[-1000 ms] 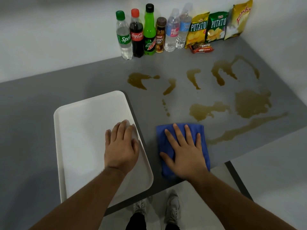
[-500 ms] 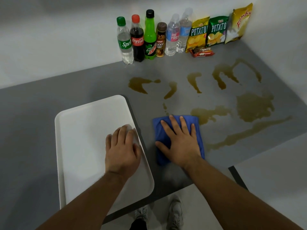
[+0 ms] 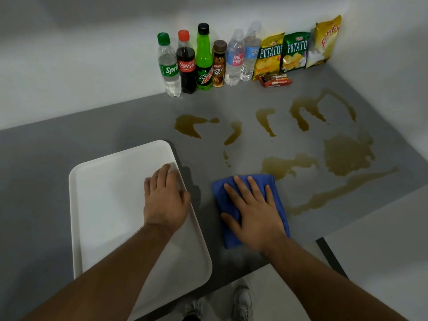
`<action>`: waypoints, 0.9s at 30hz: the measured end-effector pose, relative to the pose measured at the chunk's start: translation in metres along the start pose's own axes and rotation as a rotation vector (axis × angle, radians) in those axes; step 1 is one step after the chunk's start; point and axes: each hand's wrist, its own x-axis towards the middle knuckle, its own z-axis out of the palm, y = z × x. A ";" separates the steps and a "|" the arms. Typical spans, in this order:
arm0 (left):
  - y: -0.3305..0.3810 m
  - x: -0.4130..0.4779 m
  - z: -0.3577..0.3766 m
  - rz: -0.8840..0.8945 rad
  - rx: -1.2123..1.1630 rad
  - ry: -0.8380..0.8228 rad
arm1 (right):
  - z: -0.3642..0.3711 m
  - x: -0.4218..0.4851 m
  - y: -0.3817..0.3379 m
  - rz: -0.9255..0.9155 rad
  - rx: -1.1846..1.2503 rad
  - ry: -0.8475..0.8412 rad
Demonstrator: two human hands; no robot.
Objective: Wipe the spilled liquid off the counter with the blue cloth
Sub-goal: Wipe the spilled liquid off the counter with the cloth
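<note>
Head view: the right hand (image 3: 253,215) presses flat, fingers spread, on the blue cloth (image 3: 275,198) lying on the grey counter (image 3: 69,144), its far right corner touching the brown spilled liquid (image 3: 345,156). The left hand (image 3: 165,199) rests, fingers straight, on the white tray (image 3: 111,205) beside it.

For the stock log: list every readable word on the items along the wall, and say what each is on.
"Spri", rest hidden: green-capped bottle
"Coca-Cola": red-capped bottle
"Mountain Dew": green bottle
"KOPIKO LUCKY DAY": brown bottle
"RE FRES": pink-labelled water bottle
"POTATO": yellow bag
"POTATO": green bag
"Funky": gold bag
Too blurred: blue-labelled water bottle, red wrapper
</note>
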 end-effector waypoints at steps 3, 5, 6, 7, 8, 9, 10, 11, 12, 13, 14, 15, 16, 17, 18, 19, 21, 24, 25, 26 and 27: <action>-0.004 0.010 0.002 -0.003 -0.001 0.009 | -0.007 0.038 -0.007 0.074 0.004 -0.013; -0.004 0.016 0.004 -0.007 -0.001 0.026 | -0.008 0.060 -0.020 0.106 -0.006 -0.040; -0.003 0.018 0.006 -0.008 0.003 0.033 | -0.007 0.066 -0.028 0.107 -0.015 -0.049; -0.003 0.020 0.007 -0.007 0.008 0.039 | -0.006 0.069 -0.034 0.096 -0.020 -0.052; -0.002 0.022 0.008 -0.005 0.010 0.043 | -0.004 0.067 -0.038 0.075 -0.021 -0.050; -0.002 0.023 0.009 -0.002 0.010 0.046 | -0.002 0.063 -0.039 0.046 -0.020 -0.042; -0.002 0.023 0.010 0.004 0.009 0.049 | -0.001 0.057 -0.037 0.012 -0.018 -0.029; -0.002 0.022 0.011 0.012 0.010 0.051 | 0.000 0.050 -0.032 -0.022 -0.015 -0.015; -0.002 0.021 0.012 0.018 0.012 0.053 | 0.001 0.043 -0.027 -0.051 -0.010 -0.004; -0.003 0.021 0.013 0.022 0.013 0.053 | 0.001 0.037 -0.021 -0.070 -0.004 0.006; -0.003 0.020 0.014 0.023 0.012 0.053 | 0.001 0.033 -0.015 -0.080 -0.001 0.015; -0.004 0.020 0.015 0.023 0.011 0.051 | 0.000 0.031 -0.011 -0.082 -0.002 0.019; -0.004 0.020 0.015 0.024 0.013 0.048 | -0.001 0.032 -0.008 -0.080 -0.006 0.019; -0.004 0.021 0.015 0.027 0.018 0.045 | -0.002 0.034 -0.006 -0.073 -0.010 0.017; -0.005 0.021 0.015 0.034 0.024 0.043 | -0.004 0.039 -0.005 -0.060 -0.012 0.014; -0.005 0.022 0.016 0.040 0.027 0.044 | -0.005 0.046 -0.005 -0.041 -0.010 0.009; -0.005 0.021 0.016 0.048 0.030 0.051 | -0.009 0.062 -0.006 -0.004 0.001 -0.007; -0.006 0.022 0.018 0.050 0.044 0.056 | -0.013 0.088 -0.012 0.020 -0.005 -0.026; -0.006 0.023 0.019 0.046 0.043 0.056 | -0.013 0.094 -0.015 0.022 -0.008 -0.034; -0.006 0.024 0.019 0.040 0.041 0.053 | -0.014 0.099 -0.017 0.021 -0.012 -0.043; -0.006 0.024 0.019 0.035 0.040 0.051 | -0.014 0.102 -0.019 0.014 -0.016 -0.050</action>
